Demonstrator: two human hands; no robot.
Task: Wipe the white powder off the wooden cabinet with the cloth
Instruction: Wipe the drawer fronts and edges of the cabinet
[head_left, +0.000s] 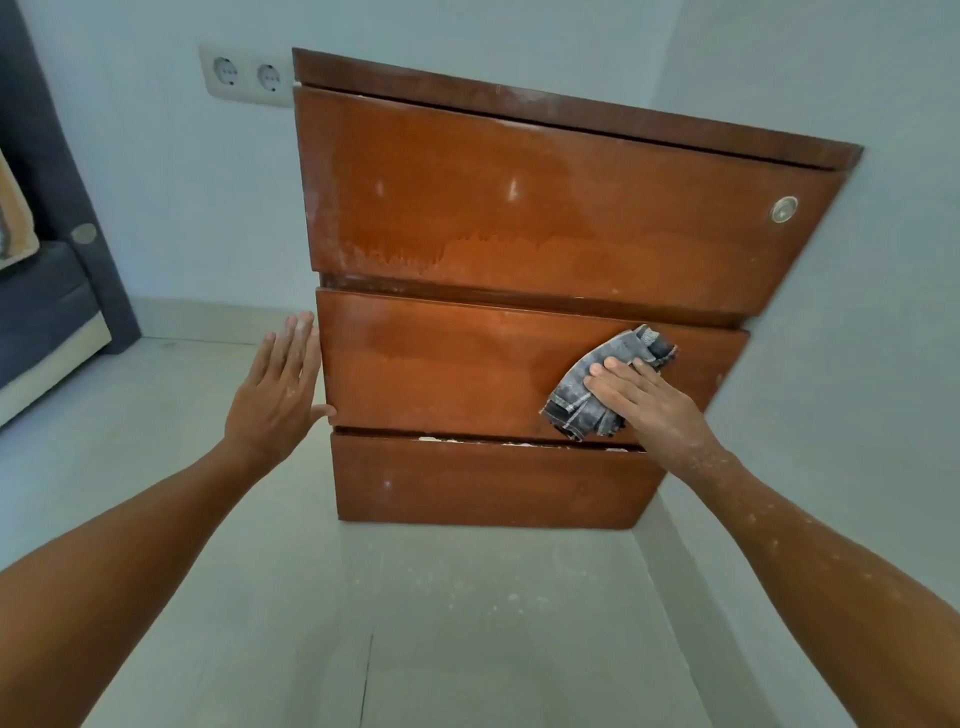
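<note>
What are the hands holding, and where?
The right hand presses a crumpled grey denim cloth flat against the wooden cabinet's middle drawer, fingers across its middle. The left hand holds nothing.

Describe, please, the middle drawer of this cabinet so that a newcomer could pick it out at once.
Find the wooden cabinet standing against the pale wall, with three drawer fronts stacked one above another. The middle drawer lies between the tall top front, which carries a round metal lock, and the short bottom one. It alone has the right hand pressing a grey cloth on it.
</note>
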